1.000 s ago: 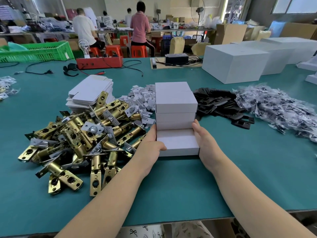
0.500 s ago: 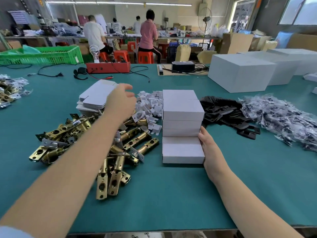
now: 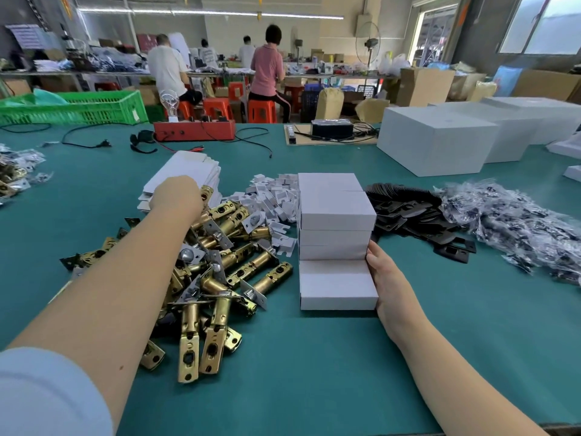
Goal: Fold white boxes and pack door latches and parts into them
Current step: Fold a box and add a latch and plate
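A row of folded white boxes [image 3: 336, 212] stands in the middle of the green table, the nearest box [image 3: 338, 287] lying lowest. My right hand [image 3: 388, 278] lies flat against that box's right side, fingers straight. My left hand [image 3: 176, 196] reaches far forward over a pile of brass door latches [image 3: 226, 265] and rests on the near edge of a stack of flat white box blanks [image 3: 188, 166]. Its fingers are hidden behind the back of the hand. Small white card parts [image 3: 273, 196] lie between the blanks and the boxes.
Black strike plates [image 3: 408, 212] and clear bags of small parts [image 3: 509, 215] lie right of the boxes. Large white cartons [image 3: 434, 136] stand at the back right. A red device [image 3: 195, 130] with cables, a green crate [image 3: 75, 108] and seated people are beyond.
My left hand let go of the nearest box's left side and moved forward and left over the latches to the stack of blanks. My right hand stayed at the box.
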`<state>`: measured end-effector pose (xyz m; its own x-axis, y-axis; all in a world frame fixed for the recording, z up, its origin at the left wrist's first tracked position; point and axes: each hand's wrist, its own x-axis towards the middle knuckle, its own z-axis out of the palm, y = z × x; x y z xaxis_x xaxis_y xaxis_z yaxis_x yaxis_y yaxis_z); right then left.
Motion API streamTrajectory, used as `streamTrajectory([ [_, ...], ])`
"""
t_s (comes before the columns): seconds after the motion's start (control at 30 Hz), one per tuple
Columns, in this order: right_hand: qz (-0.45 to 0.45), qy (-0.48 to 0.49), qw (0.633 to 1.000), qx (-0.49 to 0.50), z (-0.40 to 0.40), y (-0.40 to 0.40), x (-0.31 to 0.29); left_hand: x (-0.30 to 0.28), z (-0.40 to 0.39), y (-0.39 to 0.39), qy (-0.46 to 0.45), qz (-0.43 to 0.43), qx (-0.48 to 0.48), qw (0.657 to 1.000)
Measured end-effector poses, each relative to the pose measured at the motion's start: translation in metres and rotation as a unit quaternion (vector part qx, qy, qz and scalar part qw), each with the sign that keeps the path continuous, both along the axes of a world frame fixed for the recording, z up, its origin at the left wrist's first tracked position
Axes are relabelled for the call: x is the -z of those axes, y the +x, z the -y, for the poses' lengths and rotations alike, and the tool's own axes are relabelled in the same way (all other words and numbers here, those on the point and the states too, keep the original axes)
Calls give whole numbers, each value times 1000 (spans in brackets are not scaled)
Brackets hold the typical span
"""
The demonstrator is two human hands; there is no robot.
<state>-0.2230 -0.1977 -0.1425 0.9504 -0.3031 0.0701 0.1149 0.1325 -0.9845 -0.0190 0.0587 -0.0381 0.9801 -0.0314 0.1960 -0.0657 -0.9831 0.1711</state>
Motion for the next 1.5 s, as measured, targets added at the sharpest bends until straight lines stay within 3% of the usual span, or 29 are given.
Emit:
streamTrajectory([
  [0.27,-16,-18,1000,19,6,4,8,-19,17,-27,12,93,17,995],
  [0.4,-28,-20,999,13,8,6,8,-22,28,-53,-103,213,107,966],
  [0.53,-15,-27,999,18,-1,-1,-2,-16,33,-87,-294,298,155,895],
  [0.63,13,-106,987,121,-15,-12,-7,-1,41,-108,-451,231,149,849],
  [0.67,34,-148,974,168,-21,-17,-8,6,44,-116,-529,189,143,815],
  [0.73,101,-211,948,216,-31,-24,-10,18,51,-135,-686,126,124,706],
  [0.8,143,-228,941,205,-38,-29,-9,27,55,-152,-764,122,109,624],
  [0.9,146,-176,964,138,-43,-32,-9,43,63,-166,-802,86,130,577],
  [1.07,134,10,979,152,-35,-30,-15,68,86,-184,-765,-24,178,618],
  [1.13,99,34,975,198,-28,-29,-16,74,89,-185,-747,-88,193,630],
  [1.2,63,50,972,222,-22,-28,-16,78,89,-182,-701,-143,221,663],
  [1.27,55,46,973,218,-22,-30,-17,81,88,-182,-639,-152,241,714],
  [1.4,86,-25,984,153,-31,-37,-18,87,86,-184,-470,-63,274,837],
  [1.5,53,-130,981,131,-32,-39,-16,90,84,-184,-432,-38,267,861],
])
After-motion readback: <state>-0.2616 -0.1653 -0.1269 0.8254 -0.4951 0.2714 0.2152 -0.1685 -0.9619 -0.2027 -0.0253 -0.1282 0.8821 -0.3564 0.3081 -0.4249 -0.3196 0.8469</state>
